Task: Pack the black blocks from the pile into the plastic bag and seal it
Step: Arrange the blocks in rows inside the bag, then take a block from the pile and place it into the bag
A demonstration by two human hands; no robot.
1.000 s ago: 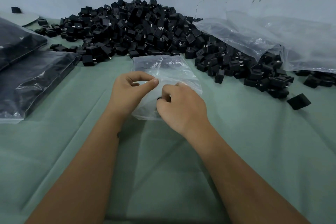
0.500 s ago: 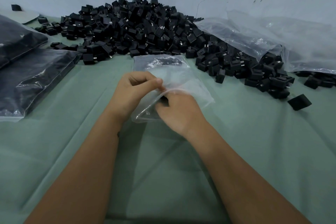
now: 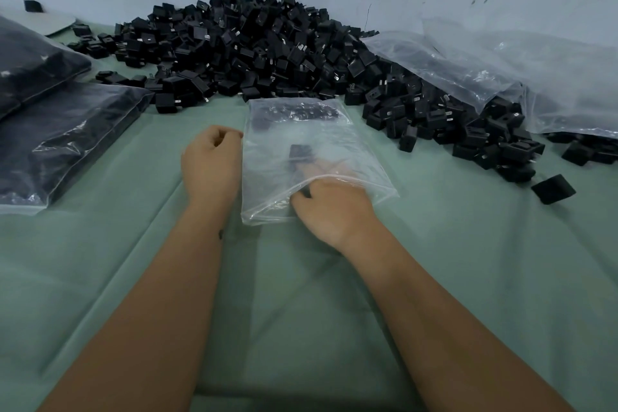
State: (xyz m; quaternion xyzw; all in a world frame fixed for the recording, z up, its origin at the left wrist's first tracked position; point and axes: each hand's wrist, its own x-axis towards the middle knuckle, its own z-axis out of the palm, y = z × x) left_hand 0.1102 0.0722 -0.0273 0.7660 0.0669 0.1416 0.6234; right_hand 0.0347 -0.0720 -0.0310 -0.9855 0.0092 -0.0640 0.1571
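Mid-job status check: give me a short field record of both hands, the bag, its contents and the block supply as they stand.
left hand: fingers curled, at the left edge of the plastic bag; whether it pinches the film is unclear
right hand: fingers inside the bag's open mouth, holding a black block
bag state: unsealed, lying on the green cloth
pile: large, just behind the bag
filled bags: far left

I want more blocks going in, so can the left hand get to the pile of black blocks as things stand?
Probably yes: the left hand sits beside the plastic bag, and only bare green cloth lies between it and the pile's near edge. Its fingers are curled at the bag's edge.
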